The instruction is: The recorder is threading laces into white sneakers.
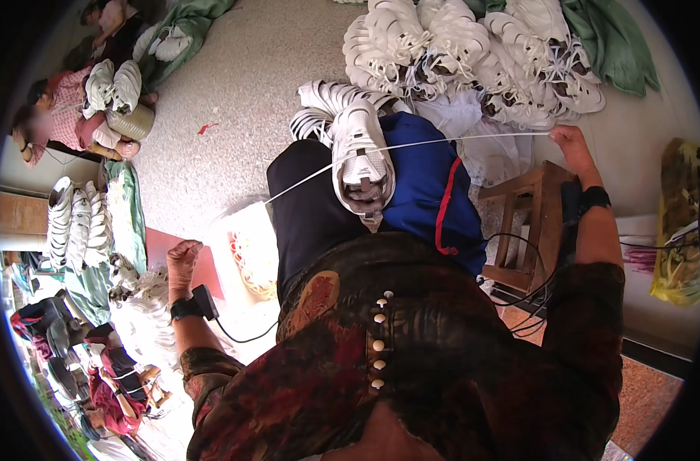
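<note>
Forearms in a dark patterned blouse rise from the lower edge of the frame. At lower left, the left hand [183,258] is curled into a fist, apparently closed on one end of a white lace [473,140], though the lace cannot be seen entering it. At centre, a white sneaker [360,157] rests on the person's lap, toe pointing up the frame, partly on a blue cloth [430,192] with a red stripe. The lace runs taut through the sneaker, from lower left to upper right. At the right of the frame, the right hand [573,144] pinches the lace's other end, fingers together. Just below that hand stands a small wooden stool [528,223]. Farther off, along the top edge, a heap of white sneakers [465,54] lies on the speckled floor [234,100]. At upper left, another person sits holding a pair of shoes.
</note>
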Tool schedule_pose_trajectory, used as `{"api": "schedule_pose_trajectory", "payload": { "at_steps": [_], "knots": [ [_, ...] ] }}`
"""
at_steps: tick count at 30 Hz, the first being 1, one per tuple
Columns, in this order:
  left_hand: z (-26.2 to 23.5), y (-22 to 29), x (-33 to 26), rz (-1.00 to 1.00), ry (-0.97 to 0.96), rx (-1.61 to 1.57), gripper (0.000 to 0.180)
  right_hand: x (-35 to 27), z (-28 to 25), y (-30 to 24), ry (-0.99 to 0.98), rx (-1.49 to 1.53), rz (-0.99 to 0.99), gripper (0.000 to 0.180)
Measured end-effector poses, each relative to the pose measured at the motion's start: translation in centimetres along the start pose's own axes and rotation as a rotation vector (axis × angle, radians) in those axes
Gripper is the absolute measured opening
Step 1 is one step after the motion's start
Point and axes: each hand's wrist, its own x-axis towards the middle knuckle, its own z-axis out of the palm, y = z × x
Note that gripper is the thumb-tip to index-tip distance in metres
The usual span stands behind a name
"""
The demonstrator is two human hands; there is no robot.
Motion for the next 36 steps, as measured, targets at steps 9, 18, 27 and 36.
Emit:
{"api": "schedule_pose_trajectory", "payload": {
  "at_steps": [9, 18, 27, 36],
  "knots": [
    [-0.6, -4.5, -0.2, 0.034, -0.064, 0.464, 0.009, -0.7, -4.1, 4.7, 0.117, -0.348, -0.027, 0.009],
    [16.0, 10.0, 1.4, -0.095, -0.350, -0.526, 0.010, 3.2, 11.9, -14.4, -0.520, 0.696, 0.083, 0.015],
    [26.1, 15.8, 5.5, 0.087, -0.564, -0.365, 0.002, 4.2, 26.6, -19.9, 0.005, 0.862, 0.007, 0.016],
    [27.1, 15.9, 4.9, 0.167, -0.478, -0.343, 0.010, 4.4, 26.3, -20.7, 0.004, 0.445, -0.051, 0.016]
  ]
}}
